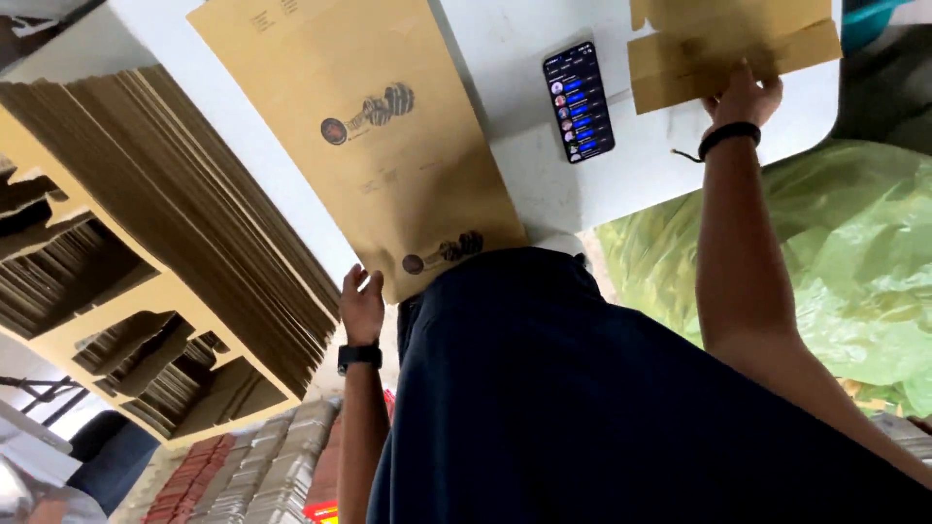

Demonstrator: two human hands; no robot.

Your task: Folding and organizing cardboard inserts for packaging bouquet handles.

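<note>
A large flat brown cardboard sheet (369, 126) with dark printed marks lies on the white table (641, 175), its near edge against my dark blue shirt. My left hand (361, 306), with a black watch on its wrist, grips the sheet's near left corner. My right hand (746, 97), with a black band on its wrist, reaches far across the table. It holds the lower edge of a smaller folded cardboard piece (728, 44) at the table's far right.
A phone (579, 102) with a lit screen lies on the table between the two cardboard pieces. A tall stack of flat cardboard blanks (146, 243) stands on the left. A crumpled green plastic bag (854, 252) fills the right side. Stacked packs (262, 475) lie below.
</note>
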